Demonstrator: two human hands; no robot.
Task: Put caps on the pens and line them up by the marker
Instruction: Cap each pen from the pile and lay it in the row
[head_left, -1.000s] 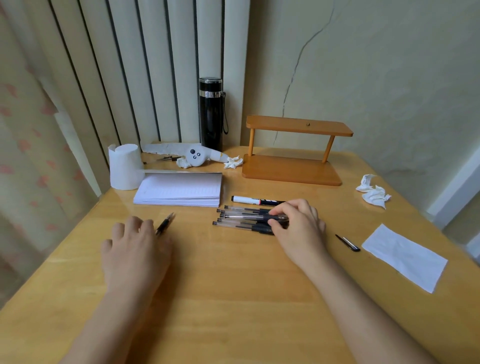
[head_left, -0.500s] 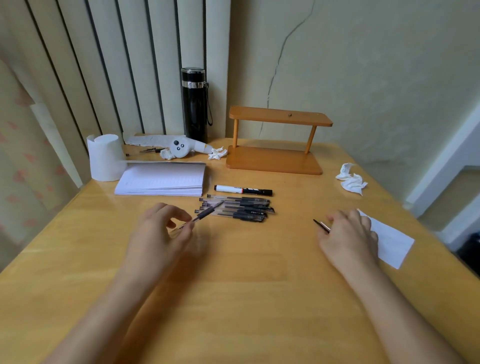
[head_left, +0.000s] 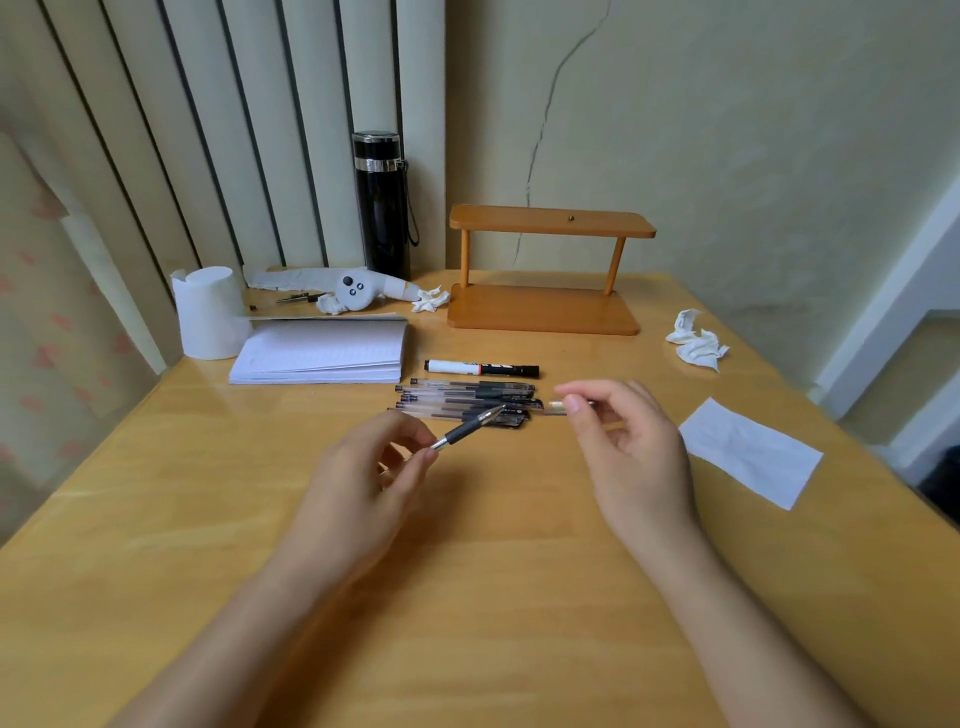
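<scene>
A black-and-white marker (head_left: 480, 369) lies on the wooden table (head_left: 467, 571). Just in front of it, several capped black pens (head_left: 467, 400) lie side by side in a row. My left hand (head_left: 358, 488) holds an uncapped pen (head_left: 467, 427) by its rear end, with the tip pointing up and to the right. My right hand (head_left: 623, 441) pinches a pen cap (head_left: 558, 406) between thumb and fingers, a short gap to the right of the pen's tip. Both hands hover above the table, in front of the row.
Behind the row lie a white notepad (head_left: 322, 353), a paper roll (head_left: 208, 312), a black flask (head_left: 382, 205), a white controller (head_left: 358, 291) and a wooden shelf (head_left: 545, 306). Crumpled tissue (head_left: 696, 345) and a white paper sheet (head_left: 748, 449) lie at right.
My right hand picked the cap off the table at right and brought it left. My left hand raised the uncapped pen and moved right, toward the cap.
</scene>
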